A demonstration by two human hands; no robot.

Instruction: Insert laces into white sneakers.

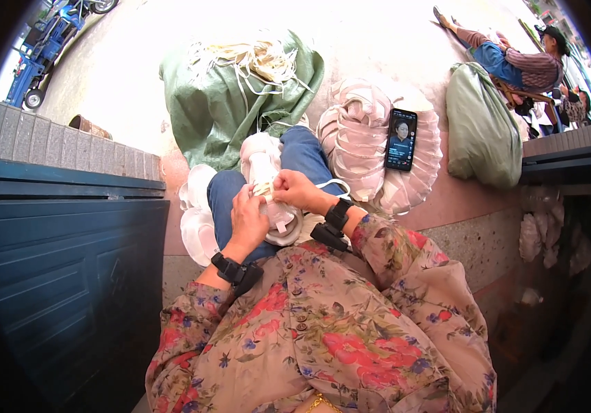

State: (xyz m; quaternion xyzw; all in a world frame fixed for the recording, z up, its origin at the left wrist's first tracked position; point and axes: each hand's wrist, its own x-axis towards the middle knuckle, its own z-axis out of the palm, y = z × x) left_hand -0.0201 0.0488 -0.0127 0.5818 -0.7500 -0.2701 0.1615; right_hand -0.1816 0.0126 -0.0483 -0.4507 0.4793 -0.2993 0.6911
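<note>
A pale pink and white sneaker (260, 150) rests between my knees, its toe pointing away from me. My left hand (247, 219) is closed on its near left side, fingertips at the lacing. My right hand (301, 190) pinches a cream shoelace (265, 187) over the sneaker's eyelets, its fingertips almost meeting the left ones. A white lace loop (337, 183) sticks out beyond my right hand. The exact grip of the left fingers is partly hidden. Both wrists carry black strapped devices.
A green sack (199, 110) with a heap of cream laces (261, 60) stands ahead. Stacked pale sneakers (357, 151) lie at right, a phone (400, 140) on them. More shoes (199, 230) sit by my left leg. Beyond are a full green bag (481, 131) and a seated person (526, 65).
</note>
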